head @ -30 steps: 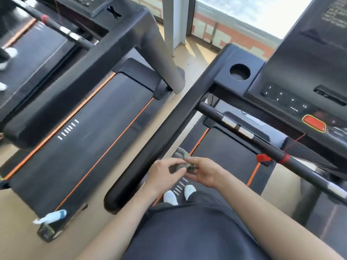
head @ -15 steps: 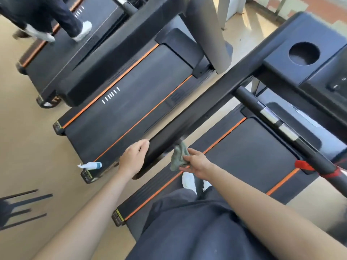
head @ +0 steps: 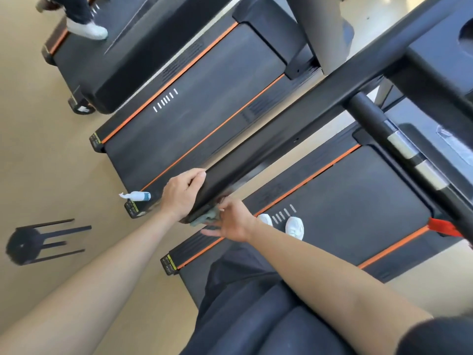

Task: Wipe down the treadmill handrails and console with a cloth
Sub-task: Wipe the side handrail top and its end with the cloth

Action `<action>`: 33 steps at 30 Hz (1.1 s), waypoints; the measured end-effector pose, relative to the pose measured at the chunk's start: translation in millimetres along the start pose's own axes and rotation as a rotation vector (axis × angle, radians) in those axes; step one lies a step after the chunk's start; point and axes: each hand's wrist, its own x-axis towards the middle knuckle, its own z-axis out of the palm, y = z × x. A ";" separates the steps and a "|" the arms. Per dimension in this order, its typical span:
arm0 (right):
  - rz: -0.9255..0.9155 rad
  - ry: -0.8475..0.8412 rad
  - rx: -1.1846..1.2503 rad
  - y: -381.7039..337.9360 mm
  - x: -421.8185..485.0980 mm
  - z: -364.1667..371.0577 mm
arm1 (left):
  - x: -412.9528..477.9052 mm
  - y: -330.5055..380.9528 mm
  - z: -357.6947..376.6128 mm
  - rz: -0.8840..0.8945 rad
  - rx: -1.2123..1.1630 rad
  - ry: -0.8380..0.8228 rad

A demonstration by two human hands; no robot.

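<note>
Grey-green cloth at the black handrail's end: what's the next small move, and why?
Probably slide the grey-green cloth up the long black handrail: the right hand holds it at the near tip, the left hand grips that tip, the whole length lies ahead.

Tan floor [head: 38,149], sunlit top right. Black stool [head: 23,245] at left. Neighbouring treadmill [head: 199,119] w/ orange trim, 1 more treadmill [head: 133,57] beyond.

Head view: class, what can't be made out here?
- Cloth: head view, mostly hidden behind handrail end and right hand.
- Right hand's grip: head view, motion-blurred.
- Console: head view, cut off by right edge.
- Bottle label: head view, too small.
</note>
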 end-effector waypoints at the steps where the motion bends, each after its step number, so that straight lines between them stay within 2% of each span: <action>1: -0.014 -0.025 0.028 -0.3 -0.9 -2.4 | 0.3 -0.3 0.9 0.008 -0.005 0.002; 6: -0.053 -0.129 0.210 -5.8 -9.7 -19.2 | 2.2 -4.1 2.2 0.040 -0.013 -0.007; 15: -0.130 -0.098 0.383 -21.6 -33.2 -41.6 | -0.5 -4.2 0.8 0.085 -0.016 -0.024; 25: 0.042 -0.023 0.253 42.4 13.9 3.5 | -1.6 -1.3 0.1 0.068 -0.026 0.003; 33: -0.069 0.048 0.253 24.8 5.8 -5.8 | -2.5 1.4 -1.6 0.053 0.000 -0.013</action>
